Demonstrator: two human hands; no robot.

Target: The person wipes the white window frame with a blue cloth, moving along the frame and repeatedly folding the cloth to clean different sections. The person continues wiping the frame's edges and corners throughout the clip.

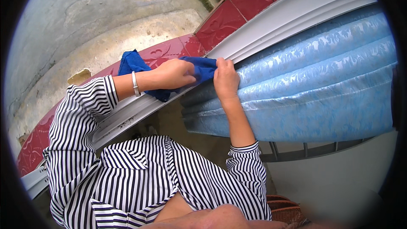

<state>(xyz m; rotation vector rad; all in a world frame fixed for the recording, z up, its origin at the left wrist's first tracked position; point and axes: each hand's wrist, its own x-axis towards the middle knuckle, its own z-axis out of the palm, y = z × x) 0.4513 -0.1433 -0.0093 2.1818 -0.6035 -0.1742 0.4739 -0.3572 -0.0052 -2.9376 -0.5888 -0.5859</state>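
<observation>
A blue cloth (135,64) lies along a white window track (127,116), partly over the red tiled sill (163,50) beyond it. My left hand (173,74), with a silver bracelet at the wrist, has its fingers curled closed on the cloth's middle. Just to the right, my right hand (226,78) grips the cloth's right end between thumb and fingers, close to the white frame (292,16). Part of the cloth is hidden under my left hand and wrist. Dark dirt specks show in the track below my left forearm.
A shiny light blue curtain (313,80) hangs on the right, touching my right wrist area. Below it are dark metal bars (305,149) and a brown woven wicker piece (284,207). Past the sill, a concrete surface (97,12) spreads out at the upper left.
</observation>
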